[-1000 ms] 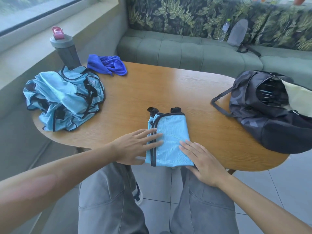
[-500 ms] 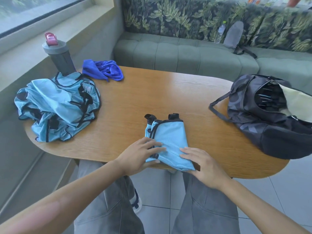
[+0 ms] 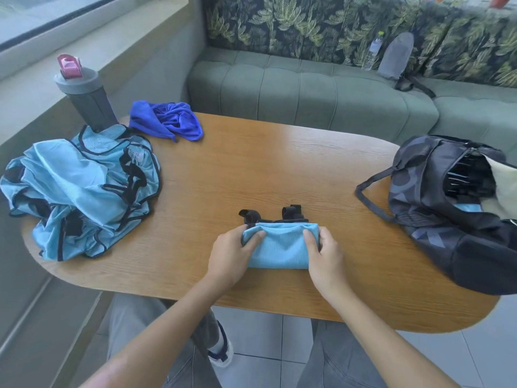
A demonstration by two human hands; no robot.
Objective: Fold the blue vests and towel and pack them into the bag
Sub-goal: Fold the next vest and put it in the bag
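A light blue vest with black trim (image 3: 281,245) lies folded into a small packet near the front edge of the wooden table (image 3: 265,169). My left hand (image 3: 233,254) grips its left end and my right hand (image 3: 324,257) grips its right end, thumbs on top. A heap of unfolded light blue vests (image 3: 81,189) sits at the table's left end. The crumpled dark blue towel (image 3: 167,120) lies behind the heap. The dark patterned bag (image 3: 453,208) rests open on the right, with a bit of light blue cloth showing inside.
A grey bottle with a pink lid (image 3: 84,96) stands at the back left by the window ledge. A green sofa (image 3: 307,88) runs behind the table, carrying a clear water bottle (image 3: 372,51) and a grey pouch (image 3: 397,57). My knees are under the front edge.
The vest lay long and flat under my hands; its near half has since been folded over away from me, making it a shorter packet. Both hands now grip its ends.
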